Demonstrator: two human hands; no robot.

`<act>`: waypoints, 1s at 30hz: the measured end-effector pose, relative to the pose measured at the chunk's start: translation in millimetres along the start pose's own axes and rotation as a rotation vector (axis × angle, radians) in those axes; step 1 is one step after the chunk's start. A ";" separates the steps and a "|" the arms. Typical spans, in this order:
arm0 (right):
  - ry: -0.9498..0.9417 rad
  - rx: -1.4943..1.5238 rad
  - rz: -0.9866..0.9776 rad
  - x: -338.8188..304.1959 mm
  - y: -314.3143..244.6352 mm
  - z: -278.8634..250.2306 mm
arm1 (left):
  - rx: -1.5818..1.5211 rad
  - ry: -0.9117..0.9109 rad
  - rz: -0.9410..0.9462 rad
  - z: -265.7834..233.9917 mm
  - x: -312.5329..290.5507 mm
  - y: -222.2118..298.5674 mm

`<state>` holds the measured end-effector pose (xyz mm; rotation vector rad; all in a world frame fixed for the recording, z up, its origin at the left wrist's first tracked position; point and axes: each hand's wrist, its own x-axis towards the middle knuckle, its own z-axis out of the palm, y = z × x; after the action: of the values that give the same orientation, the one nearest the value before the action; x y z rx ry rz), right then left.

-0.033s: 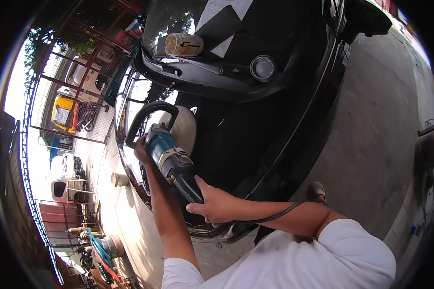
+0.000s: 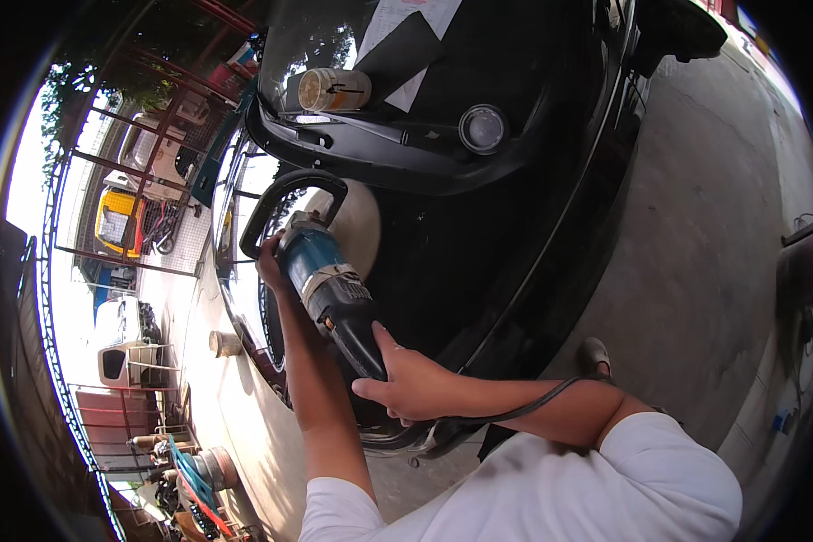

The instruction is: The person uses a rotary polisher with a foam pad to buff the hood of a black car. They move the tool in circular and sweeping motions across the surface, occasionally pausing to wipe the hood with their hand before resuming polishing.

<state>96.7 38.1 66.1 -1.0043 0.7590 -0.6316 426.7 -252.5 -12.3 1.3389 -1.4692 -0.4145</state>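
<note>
A teal and black car polisher (image 2: 314, 260) lies across the glossy black hood (image 2: 479, 262) of a car. Its round pale pad (image 2: 359, 226) rests on the hood, partly hidden by the tool's head. My left hand (image 2: 271, 264) is closed at the front, by the lower end of the black loop handle (image 2: 275, 199); its fingers are partly hidden. Around the black rear grip, my right hand (image 2: 414, 384) is wrapped, thumb along the near side. The power cord (image 2: 533, 397) runs back over my right forearm.
By the windshield lie a tipped tub (image 2: 334, 90) with a pale label, a round shallow container (image 2: 483, 129), a black sheet (image 2: 402, 56) and papers. The side mirror (image 2: 682, 36) juts out at far right. A bucket (image 2: 226, 343) stands on the ground to the left.
The polisher and its pad have shifted slightly to the right relative to the hood, with both hands still on it. The view has moved a little too.
</note>
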 end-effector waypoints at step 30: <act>-0.060 0.096 -0.049 15.1 -5.9 -11.2 | 0.509 -0.062 0.271 -26.4 28.4 -23.4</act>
<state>95.9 18.6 63.8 -0.9523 0.6467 -0.6713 466.1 -274.6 -8.1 1.4928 -1.8579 0.1063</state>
